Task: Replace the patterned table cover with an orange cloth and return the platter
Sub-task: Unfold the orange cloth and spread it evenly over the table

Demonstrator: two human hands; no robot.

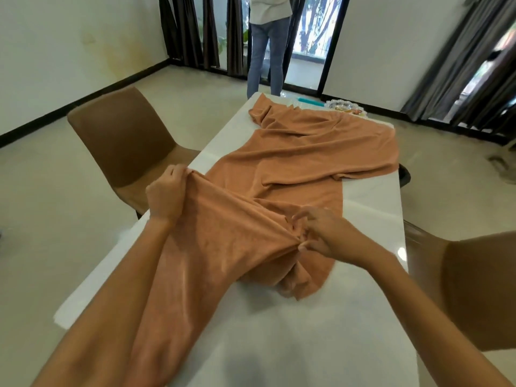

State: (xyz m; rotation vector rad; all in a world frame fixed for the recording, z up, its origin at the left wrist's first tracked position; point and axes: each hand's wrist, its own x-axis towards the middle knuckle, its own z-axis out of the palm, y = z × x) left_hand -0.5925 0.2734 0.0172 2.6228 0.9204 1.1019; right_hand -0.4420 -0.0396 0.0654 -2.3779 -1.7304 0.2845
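Note:
An orange cloth [301, 155] lies crumpled along the white table [374, 208], stretching from the far end toward me. My left hand [166, 195] grips a bunched edge of the cloth, lifted above the table's left side. My right hand [324, 233] pinches another gathered fold near the table's middle. The stretch of cloth between my hands is pulled taut, and more of it drapes over my left forearm. A clear platter [344, 107] with something orange on it sits at the far right corner, partly behind the cloth. No patterned cover is in view.
A brown chair [125, 141] stands at the table's left, another brown chair [480, 289] at the near right. A teal object [311, 101] lies at the far end. A person [268, 43] stands beyond the table by the glass doors and dark curtains.

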